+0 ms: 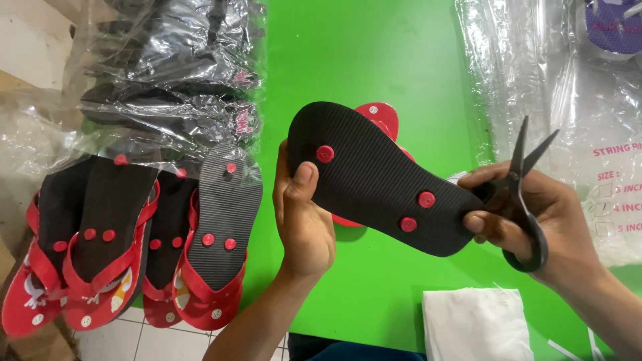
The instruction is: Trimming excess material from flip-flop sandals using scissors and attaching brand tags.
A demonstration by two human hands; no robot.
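Over the middle of the green worktop [348,60], a person holds a black-soled flip-flop [374,177] turned sole-up, its toe end toward the far left and its heel toward the near right. The left hand [302,214] is clamped on the toe end, thumb pressed on the ribbed sole just below the red toe plug [325,154], fingers wrapped behind. The right hand [535,207] is closed around a pair of black scissors [525,194], blades parted and pointing up and away, while its thumb and fingertips also pinch the heel edge of the sole. Two more red plugs [417,211] sit close together near the heel, and the red strap shows behind the sole. To handle this well, I judge the sole should stay steady between both hands, with the scissor points kept away from the left thumb and any cut made flush at the plugs, without nicking the foam. At the near left, a row of finished red-and-black flip-flops [127,247] lies sole-up, overlapping, at the worktop's edge. Beyond them sits a stack of black pairs in clear plastic bags [174,73]. Loose clear bags [568,87] lie at the far right, and a white cloth [475,324] rests at the near edge.
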